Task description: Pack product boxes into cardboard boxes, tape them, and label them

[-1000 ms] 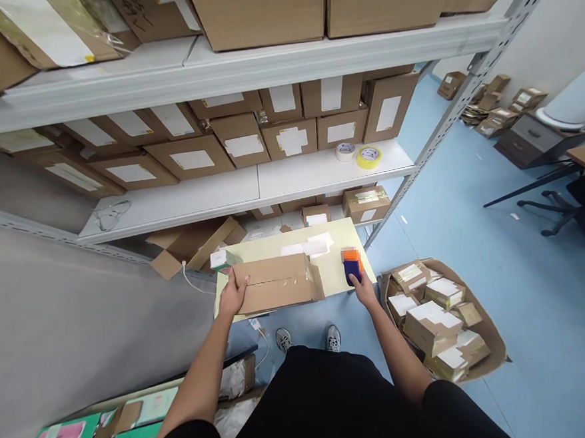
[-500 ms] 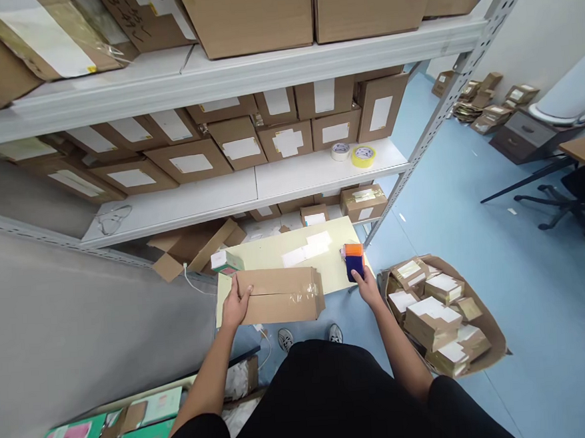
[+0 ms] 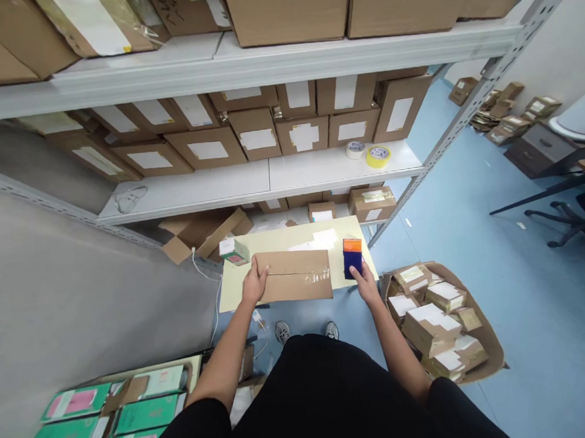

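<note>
My left hand (image 3: 255,285) grips the left end of a brown cardboard box (image 3: 297,287), its thumb on top. The box looks flat-sided, with a centre seam and shiny clear tape across its right part. My right hand (image 3: 364,283) is closed on the lower end of a dark blue and orange block-like object (image 3: 352,260); its exact kind I cannot make out. Both are over the pale yellow table (image 3: 235,291). Just beyond my left hand stands a small green and white box (image 3: 234,252). White paper slips (image 3: 324,238) lie behind the cardboard box, partly hidden by it.
A metal shelf rack (image 3: 319,170) full of cartons stands ahead, with two tape rolls (image 3: 378,156) on its middle shelf. An open carton (image 3: 200,232) sits low left. A large bin (image 3: 491,338) of taped parcels is right. Green boxes (image 3: 67,435) lie lower left.
My left hand and the cardboard box have shifted right and slightly away from me, nearer the right hand. The blue and orange object has turned a little. The view has shifted.
</note>
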Demonstrator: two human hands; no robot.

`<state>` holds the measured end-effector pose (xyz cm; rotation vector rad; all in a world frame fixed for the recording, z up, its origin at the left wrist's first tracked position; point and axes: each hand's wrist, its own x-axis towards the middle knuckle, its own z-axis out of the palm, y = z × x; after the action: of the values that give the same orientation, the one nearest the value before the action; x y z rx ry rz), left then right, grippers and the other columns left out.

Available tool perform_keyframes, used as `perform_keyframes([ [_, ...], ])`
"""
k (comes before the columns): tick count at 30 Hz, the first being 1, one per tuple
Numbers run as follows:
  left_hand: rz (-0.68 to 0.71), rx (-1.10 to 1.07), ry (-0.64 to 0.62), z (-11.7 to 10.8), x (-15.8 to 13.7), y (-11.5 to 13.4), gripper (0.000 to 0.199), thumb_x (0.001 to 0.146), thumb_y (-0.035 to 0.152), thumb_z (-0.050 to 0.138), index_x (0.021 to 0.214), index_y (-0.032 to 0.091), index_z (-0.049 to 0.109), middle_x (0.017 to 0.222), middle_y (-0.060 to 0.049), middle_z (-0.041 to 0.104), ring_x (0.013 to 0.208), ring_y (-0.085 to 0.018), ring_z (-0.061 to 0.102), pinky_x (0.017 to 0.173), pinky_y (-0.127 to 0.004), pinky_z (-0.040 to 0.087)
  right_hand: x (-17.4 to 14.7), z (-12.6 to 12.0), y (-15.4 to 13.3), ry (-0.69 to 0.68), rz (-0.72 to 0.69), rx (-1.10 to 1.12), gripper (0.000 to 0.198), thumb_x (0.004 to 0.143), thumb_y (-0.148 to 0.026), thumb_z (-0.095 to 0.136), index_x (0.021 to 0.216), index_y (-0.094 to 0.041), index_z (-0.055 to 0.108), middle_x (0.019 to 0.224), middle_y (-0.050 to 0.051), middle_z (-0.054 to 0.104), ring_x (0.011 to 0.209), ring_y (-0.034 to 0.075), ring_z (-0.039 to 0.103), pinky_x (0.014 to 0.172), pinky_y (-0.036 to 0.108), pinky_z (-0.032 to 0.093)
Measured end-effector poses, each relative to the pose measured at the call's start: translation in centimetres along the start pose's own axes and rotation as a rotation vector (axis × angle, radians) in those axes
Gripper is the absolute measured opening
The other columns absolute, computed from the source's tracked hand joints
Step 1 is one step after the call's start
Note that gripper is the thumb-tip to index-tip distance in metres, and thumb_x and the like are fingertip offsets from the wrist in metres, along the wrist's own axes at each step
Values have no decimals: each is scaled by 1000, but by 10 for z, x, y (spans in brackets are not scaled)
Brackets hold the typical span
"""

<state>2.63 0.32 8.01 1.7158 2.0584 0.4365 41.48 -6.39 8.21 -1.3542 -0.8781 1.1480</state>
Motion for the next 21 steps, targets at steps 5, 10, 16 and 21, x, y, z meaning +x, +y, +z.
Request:
perform_keyframes([
  [5, 3, 36, -48, 22, 2, 15, 81, 102, 55, 43, 166, 10, 21, 126, -23, 70, 113, -33, 69, 96, -41, 49, 0, 18, -29, -34, -49, 38, 51, 87, -55, 68, 127, -24, 63, 121, 9, 73, 118, 30, 65, 105, 49, 51],
  [10, -61, 58, -95, 34, 0, 11, 80, 103, 56, 41, 166, 11, 19, 125, -25, 69, 110, -35, 69, 93, -41, 49, 3, 47, -50, -99, -76, 48, 51, 87, -54, 68, 129, -24, 64, 121, 9, 73, 120, 29, 64, 105, 46, 50],
  [16, -99, 14, -64, 56, -12, -7, 76, 105, 54, 37, 166, 13, 19, 128, -23, 68, 113, -33, 69, 94, -40, 49, 6, 94, -33, -284, 3, 44, 50, 85, -61, 69, 115, -22, 69, 107, 7, 75, 108, 29, 66, 96, 43, 53],
  [21, -117, -4, -40, 64, -13, -13, 76, 104, 55, 37, 166, 13, 22, 127, -23, 68, 111, -35, 69, 94, -42, 50, 3, 107, -5, -390, 21, -140, 42, 79, -62, 75, 92, -23, 67, 83, 1, 68, 82, 22, 62, 77, 34, 50],
])
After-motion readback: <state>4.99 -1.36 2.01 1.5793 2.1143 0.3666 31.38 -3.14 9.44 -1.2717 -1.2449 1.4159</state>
